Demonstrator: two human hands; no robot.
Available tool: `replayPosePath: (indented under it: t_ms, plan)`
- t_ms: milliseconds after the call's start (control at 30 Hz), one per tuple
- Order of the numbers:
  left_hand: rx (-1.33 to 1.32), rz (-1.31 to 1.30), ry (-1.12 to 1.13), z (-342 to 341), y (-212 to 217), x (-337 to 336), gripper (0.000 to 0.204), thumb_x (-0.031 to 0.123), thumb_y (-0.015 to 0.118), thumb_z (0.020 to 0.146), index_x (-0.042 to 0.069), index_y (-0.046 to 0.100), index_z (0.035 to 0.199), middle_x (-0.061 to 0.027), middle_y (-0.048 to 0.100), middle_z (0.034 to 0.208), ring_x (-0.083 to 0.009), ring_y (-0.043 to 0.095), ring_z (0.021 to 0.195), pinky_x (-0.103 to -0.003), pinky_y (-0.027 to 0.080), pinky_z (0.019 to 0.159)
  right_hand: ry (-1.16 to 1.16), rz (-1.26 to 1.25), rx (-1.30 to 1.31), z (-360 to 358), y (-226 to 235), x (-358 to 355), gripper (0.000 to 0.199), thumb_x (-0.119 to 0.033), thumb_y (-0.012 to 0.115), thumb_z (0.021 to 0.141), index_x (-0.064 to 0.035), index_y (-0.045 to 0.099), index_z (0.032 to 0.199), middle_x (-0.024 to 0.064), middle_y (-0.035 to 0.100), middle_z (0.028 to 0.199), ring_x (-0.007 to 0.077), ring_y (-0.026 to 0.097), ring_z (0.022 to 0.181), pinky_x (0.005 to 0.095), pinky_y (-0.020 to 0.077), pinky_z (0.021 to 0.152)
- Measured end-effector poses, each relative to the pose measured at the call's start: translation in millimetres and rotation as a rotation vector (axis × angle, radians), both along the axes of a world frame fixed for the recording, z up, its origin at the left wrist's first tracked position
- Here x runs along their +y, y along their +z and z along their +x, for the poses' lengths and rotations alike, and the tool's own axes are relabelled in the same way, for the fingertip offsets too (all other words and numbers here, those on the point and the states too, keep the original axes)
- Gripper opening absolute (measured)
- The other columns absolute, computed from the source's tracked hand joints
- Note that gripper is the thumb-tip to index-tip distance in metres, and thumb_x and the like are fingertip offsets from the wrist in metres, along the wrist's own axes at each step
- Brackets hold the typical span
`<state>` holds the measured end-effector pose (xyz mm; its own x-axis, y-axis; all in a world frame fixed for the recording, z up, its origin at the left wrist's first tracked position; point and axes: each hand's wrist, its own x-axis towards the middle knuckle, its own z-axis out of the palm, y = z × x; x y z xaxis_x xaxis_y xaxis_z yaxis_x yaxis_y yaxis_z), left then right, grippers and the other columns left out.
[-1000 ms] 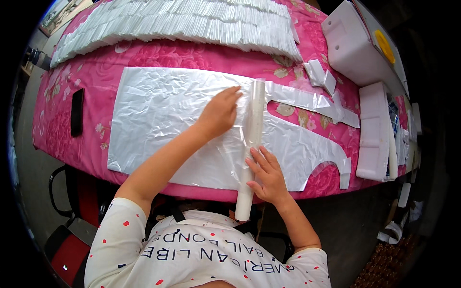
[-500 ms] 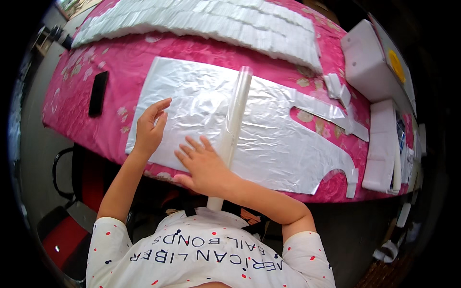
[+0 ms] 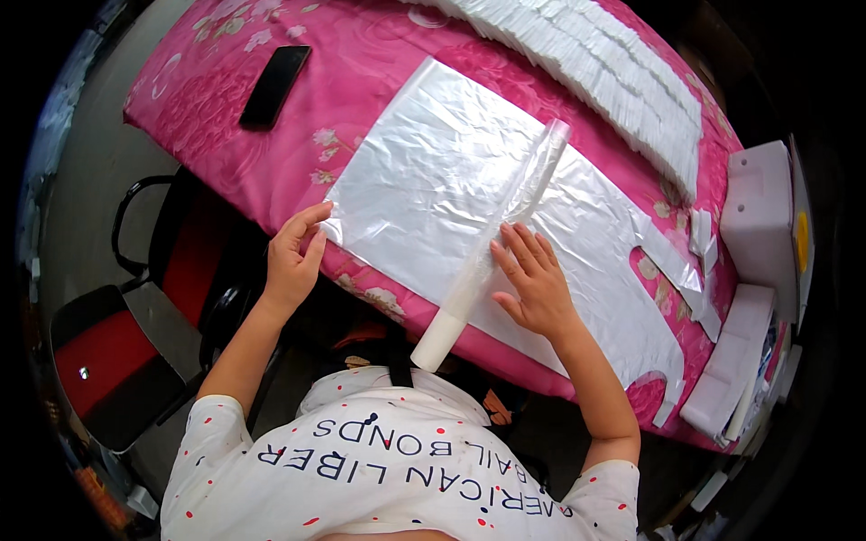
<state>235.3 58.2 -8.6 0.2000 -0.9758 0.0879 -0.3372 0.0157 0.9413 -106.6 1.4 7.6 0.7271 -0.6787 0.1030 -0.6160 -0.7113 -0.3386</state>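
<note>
One red-and-black chair (image 3: 99, 352): at far left, beside the table.
Dark phone (image 3: 275, 87): flat on the pink floral tablecloth (image 3: 194, 126), toward its left end.
Left hand (image 3: 293, 261): at the near left corner of the plastic sheet (image 3: 433, 153); thumb and forefinger parted, whether any film is caught between them cannot be told. Step in hand, as judged: arranging that corner. Shifting it would call for a light pinch on the film, with the rest kept flat.
Plastic sheet: silvery white, lightly creased, spread beyond and between both hands; narrow strips and curved cut-outs at its right end.
Clear roll (image 3: 467, 290): slantwise over the sheet, between the hands and nearer the right; whitish near end overhanging the table edge.
Right hand (image 3: 539, 288): palm down, fingers spread, nothing grasped; fingertips at the roll's right side, apparently touching it.
White stack (image 3: 613, 81): many thin folded pieces in rows, along the far side.
White scraps (image 3: 702, 234): several, near the foam box.
White foam box (image 3: 762, 207): at right, on the table's end.
</note>
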Motion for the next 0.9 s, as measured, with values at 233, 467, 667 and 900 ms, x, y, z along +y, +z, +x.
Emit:
replayPosePath:
  t_ms: [233, 467, 667, 900]
  plan:
    - [0.050, 0.052, 0.053, 5.0, 0.0, 17.0, 0.032, -0.004, 0.048, 0.083, -0.002, 0.055, 0.114, -0.0107, 0.058, 0.112, -0.0152, 0.055, 0.102, -0.025, 0.043, 0.087, 0.164, -0.063, -0.017, 84.7, -4.3, -42.2, 0.061, -0.048, 0.048, 0.083, -0.0105, 0.043, 0.130, 0.0090, 0.037, 0.138, 0.0276, 0.025, 0.132, 0.0433, 0.0165, 0.108]
    - [-0.245, 0.049, 0.025, -20.1, 16.1, 26.2, 0.040, 0.002, 0.056, 0.078, 0.000, 0.049, 0.117, -0.0150, 0.052, 0.111, -0.0237, 0.055, 0.096, -0.030, 0.044, 0.082, 0.098, -0.139, -0.356, 219.0, -23.4, -80.1, 0.050, -0.036, 0.053, 0.083, -0.0008, 0.051, 0.118, 0.0150, 0.053, 0.120, 0.0295, 0.040, 0.122, 0.0430, 0.0281, 0.102]
    - [-0.688, 0.320, -0.026, -42.0, 16.8, 35.8, 0.071, 0.021, 0.072, 0.070, -0.002, 0.035, 0.126, -0.0203, 0.048, 0.112, -0.0362, 0.051, 0.098, -0.039, 0.043, 0.083, 0.032, -0.310, -0.562, 263.0, -15.1, -90.0, 0.039, -0.023, 0.059, 0.078, 0.0016, 0.056, 0.108, 0.0133, 0.058, 0.111, 0.0292, 0.048, 0.113, 0.0427, 0.0316, 0.098]
    - [0.047, 0.452, -0.200, -25.6, 14.9, 35.3, 0.055, 0.012, 0.066, 0.073, -0.002, 0.041, 0.119, -0.0131, 0.058, 0.096, -0.0242, 0.060, 0.079, -0.032, 0.049, 0.071, -0.531, -0.136, -0.754, 207.9, -15.9, -52.8, 0.064, -0.025, 0.061, 0.079, -0.0008, 0.032, 0.131, 0.0234, 0.021, 0.141, 0.0337, 0.031, 0.127, 0.0466, 0.0275, 0.101]
